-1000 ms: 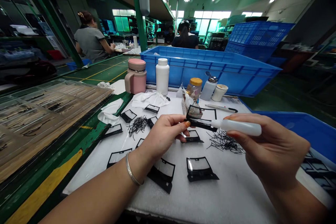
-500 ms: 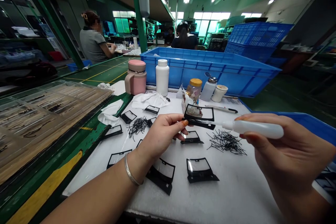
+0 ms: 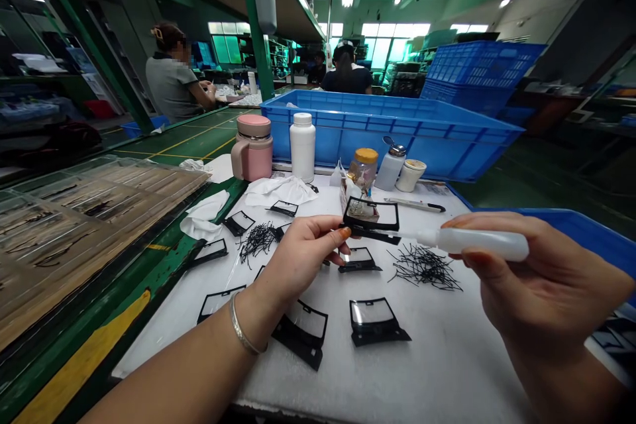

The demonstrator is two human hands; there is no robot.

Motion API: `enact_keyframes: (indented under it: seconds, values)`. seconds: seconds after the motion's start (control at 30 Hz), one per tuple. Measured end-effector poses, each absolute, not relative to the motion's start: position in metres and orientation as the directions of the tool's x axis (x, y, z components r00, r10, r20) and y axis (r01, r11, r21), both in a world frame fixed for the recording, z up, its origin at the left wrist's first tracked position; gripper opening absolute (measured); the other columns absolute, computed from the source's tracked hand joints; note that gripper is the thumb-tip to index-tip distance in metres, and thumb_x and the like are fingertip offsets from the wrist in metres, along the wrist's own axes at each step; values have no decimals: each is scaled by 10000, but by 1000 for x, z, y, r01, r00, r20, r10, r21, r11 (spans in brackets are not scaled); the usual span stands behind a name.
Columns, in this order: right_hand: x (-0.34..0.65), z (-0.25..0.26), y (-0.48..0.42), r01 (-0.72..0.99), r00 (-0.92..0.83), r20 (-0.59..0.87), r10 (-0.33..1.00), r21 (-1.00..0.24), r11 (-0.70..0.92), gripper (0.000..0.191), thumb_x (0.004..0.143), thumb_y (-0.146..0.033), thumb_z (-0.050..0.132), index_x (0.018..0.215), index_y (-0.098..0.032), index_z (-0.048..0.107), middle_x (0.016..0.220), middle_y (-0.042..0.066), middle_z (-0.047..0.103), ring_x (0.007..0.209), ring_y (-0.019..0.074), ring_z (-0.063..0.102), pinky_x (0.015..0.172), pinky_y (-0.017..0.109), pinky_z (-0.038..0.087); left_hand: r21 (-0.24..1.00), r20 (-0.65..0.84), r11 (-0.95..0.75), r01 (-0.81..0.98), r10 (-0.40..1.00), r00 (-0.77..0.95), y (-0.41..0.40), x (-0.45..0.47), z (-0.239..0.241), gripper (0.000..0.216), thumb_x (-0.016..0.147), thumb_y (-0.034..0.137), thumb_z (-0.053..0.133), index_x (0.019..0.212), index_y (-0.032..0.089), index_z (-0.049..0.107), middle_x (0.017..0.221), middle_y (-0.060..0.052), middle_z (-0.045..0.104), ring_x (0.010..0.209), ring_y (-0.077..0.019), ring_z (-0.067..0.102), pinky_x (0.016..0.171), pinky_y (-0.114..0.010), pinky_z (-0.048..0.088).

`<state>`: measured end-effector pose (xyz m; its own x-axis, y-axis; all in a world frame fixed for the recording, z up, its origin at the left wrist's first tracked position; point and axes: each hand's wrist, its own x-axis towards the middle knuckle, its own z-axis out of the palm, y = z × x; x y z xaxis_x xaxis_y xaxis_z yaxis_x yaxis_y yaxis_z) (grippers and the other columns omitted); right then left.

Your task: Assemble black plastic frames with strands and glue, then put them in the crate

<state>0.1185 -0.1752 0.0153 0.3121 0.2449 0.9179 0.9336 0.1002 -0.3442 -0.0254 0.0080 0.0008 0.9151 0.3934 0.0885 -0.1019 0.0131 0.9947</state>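
My left hand (image 3: 311, 248) pinches the left end of a black-framed clear window piece (image 3: 381, 236), holding it up above the table. My right hand (image 3: 536, 278) is wrapped round a translucent white squeeze bottle (image 3: 481, 243), which lies almost level. The bottle's thin nozzle points left, close to the right end of the piece's lower black strip. Whether the tip touches the strip I cannot tell. Below the hands, more window pieces lie on the white tabletop, one of them (image 3: 377, 334) near the front. A pile of thin black strips (image 3: 424, 268) lies under the bottle.
Another strip pile (image 3: 258, 242) and white cloths (image 3: 205, 212) lie left. Behind stand a pink mug (image 3: 258, 152), a white bottle (image 3: 303, 149), a yellow-lidded jar (image 3: 365, 165), a pump bottle (image 3: 391, 169) and a large blue crate (image 3: 397, 126). A person (image 3: 173, 79) sits far left.
The view has shifted slightly, so everything sits a little further left. The squeeze bottle's nozzle, which overlapped the lower strip, now sits at its right end. Both grips are unchanged.
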Motion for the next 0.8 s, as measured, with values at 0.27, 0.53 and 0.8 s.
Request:
enact_keyframes:
  seconds: [0.27, 0.53, 0.8]
  values:
    - [119, 12, -179, 934, 301, 912, 277, -341, 105, 203, 731, -234, 782, 934, -238, 772, 839, 25, 740, 721, 224, 680, 533, 340, 482, 995, 85, 12, -97, 386, 918, 9, -25, 0, 230, 881, 273, 590, 712, 117, 608, 706, -18, 599, 622, -88, 557, 602, -183, 477]
    - [119, 14, -181, 938, 289, 904, 314, -333, 96, 219, 738, -220, 782, 956, -231, 764, 866, 16, 737, 744, 208, 678, 540, 347, 480, 994, 96, 15, -111, 389, 916, 8, -25, 1, 234, 880, 270, 593, 699, 122, 604, 702, -17, 602, 625, -85, 555, 599, -176, 476]
    - [117, 11, -179, 931, 310, 906, 288, -351, 101, 226, 736, -220, 785, 960, -236, 767, 867, 17, 736, 753, 216, 675, 556, 360, 475, 994, 99, 12, -113, 386, 917, 9, -26, 0, 224, 883, 268, 590, 715, 122, 617, 702, -21, 600, 628, -89, 557, 600, -180, 479]
